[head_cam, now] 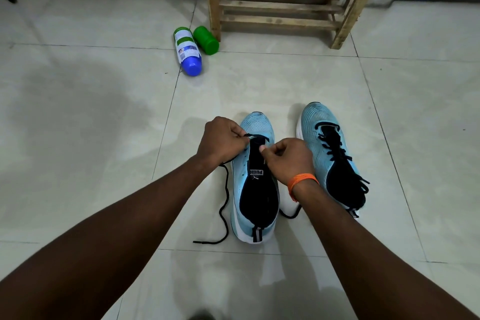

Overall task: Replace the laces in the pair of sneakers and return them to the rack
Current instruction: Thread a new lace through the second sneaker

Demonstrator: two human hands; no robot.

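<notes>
Head view: shoe (pixel 259 125) runs near-far, toe far. My left hand (pixel 220 139) pinches lace (pixel 227 187) at its far-left eyelet; right hand (pixel 291 158) pinches shoe's right edge, equally near.

There is only one view, from a camera worn on the person's head. It faces forward and steeply down to the tiled floor (pixel 78 138), with a wide angle. The left hand (pixel 220 140) and right hand (pixel 288 158) are close, near the centre. The wooden rack (pixel 280 8) stands farther away, cut by the top edge.
</notes>
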